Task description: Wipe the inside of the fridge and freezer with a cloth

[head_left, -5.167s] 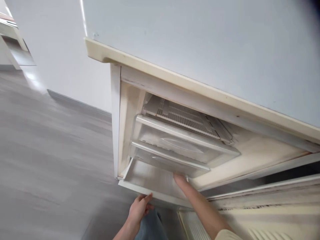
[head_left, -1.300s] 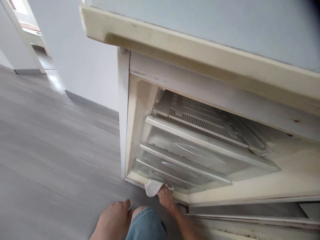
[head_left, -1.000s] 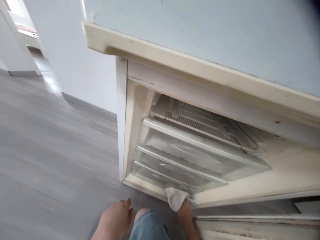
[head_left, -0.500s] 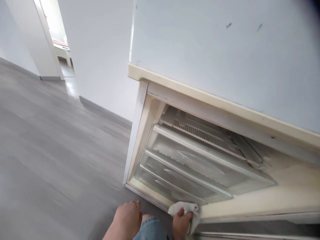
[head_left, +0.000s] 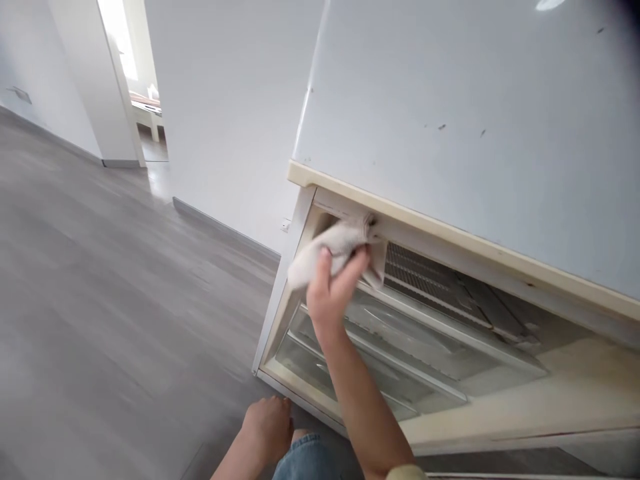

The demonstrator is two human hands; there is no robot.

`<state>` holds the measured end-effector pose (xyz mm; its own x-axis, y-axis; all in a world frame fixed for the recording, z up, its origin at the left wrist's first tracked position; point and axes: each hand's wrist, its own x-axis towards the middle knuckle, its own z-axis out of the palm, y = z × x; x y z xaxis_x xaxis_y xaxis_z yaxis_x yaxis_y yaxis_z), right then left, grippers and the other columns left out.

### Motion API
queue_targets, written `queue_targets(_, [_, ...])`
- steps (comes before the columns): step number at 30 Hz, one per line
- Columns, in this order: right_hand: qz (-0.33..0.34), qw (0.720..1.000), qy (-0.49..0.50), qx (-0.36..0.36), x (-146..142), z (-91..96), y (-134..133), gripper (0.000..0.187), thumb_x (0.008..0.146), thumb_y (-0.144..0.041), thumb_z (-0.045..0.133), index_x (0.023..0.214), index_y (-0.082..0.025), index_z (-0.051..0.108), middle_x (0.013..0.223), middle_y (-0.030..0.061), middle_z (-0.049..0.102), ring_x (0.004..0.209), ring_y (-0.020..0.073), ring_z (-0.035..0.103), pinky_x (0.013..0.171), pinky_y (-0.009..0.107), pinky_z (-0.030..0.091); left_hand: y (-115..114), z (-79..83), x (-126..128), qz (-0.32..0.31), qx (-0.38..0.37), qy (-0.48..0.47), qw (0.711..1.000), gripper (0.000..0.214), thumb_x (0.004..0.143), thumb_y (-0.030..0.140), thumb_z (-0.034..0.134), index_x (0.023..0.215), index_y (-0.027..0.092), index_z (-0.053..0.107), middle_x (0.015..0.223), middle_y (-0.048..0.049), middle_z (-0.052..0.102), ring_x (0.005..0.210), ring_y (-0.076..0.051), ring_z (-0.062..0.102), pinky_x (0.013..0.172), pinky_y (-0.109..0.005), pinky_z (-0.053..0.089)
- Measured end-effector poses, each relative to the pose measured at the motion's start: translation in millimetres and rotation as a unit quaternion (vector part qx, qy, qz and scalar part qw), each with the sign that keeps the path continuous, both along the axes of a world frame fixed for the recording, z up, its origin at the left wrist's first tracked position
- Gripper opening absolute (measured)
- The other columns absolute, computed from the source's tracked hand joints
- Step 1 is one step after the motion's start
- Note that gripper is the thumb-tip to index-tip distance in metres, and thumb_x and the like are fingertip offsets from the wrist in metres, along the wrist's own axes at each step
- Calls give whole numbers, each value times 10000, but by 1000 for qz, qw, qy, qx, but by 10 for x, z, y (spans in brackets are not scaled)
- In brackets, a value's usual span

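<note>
My right hand (head_left: 333, 293) grips a crumpled whitish cloth (head_left: 325, 253), thumb and fingers pressed into it. The cloth lies against the upper left corner of the open freezer's front frame (head_left: 430, 243), just under the top panel's edge, and covers part of the opening. Behind my forearm sit clear-fronted drawers (head_left: 400, 327), stacked below a slatted shelf (head_left: 425, 277). My left hand (head_left: 270, 423) is curled closed near my knee, left of the freezer's lower edge, with no object showing in it.
The freezer's white top (head_left: 450, 80) has a few dark marks. Its door (head_left: 550, 440) stands open at lower right. A white wall (head_left: 225, 100) rises behind, with a socket (head_left: 285, 225) low down. Grey wood-look floor (head_left: 125, 320) spreads to the left, toward a doorway.
My right hand has carried the cloth from the frame's lower edge up to its upper left corner. My left hand stays low and curled. The view has shifted slightly.
</note>
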<state>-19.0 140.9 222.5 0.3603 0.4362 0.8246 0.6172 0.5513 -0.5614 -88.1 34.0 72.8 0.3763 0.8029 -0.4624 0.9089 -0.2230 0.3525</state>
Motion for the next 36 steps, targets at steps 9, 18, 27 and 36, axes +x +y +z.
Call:
queue_targets(9, [-128, 979, -145, 58, -486, -644, 444, 571, 932, -283, 317, 1379, -10, 88, 1318, 328, 239, 1317, 417, 229, 929, 676, 346, -40, 10, -20, -9, -18, 11, 1000, 380, 810, 195, 404, 1057, 38, 648, 991, -250, 705, 946, -383, 665, 801, -503, 550])
queue_targets(18, [-81, 969, -230, -43, -377, -2114, 390, 393, 877, -248, 361, 1150, 34, 389, 1104, 326, 445, 1173, 380, 405, 903, 601, 393, -82, 5, 70, -22, -64, 14, 998, 367, 799, 183, 419, 1012, 31, 676, 1010, -266, 697, 968, -378, 659, 817, -503, 546])
queue_targets(27, [-3, 958, -187, -218, -330, -3524, 94, 313, 870, -211, 301, 1074, -67, 490, 1023, 277, 559, 1041, 339, 527, 878, 589, 425, -140, -135, 18, 17, -76, 21, 997, 335, 852, 333, 425, 1018, 175, 669, 1040, -200, 701, 984, -324, 662, 833, -477, 525])
queue_targets(36, [19, 902, -253, -348, -304, -3928, -164, 326, 807, -62, 361, 1060, -46, 565, 1091, 252, 574, 1071, 322, 556, 904, 502, 452, -180, -260, 40, 37, -102, 31, 994, 421, 865, 490, 469, 1070, 147, 605, 1061, -112, 680, 987, -222, 638, 905, -472, 487])
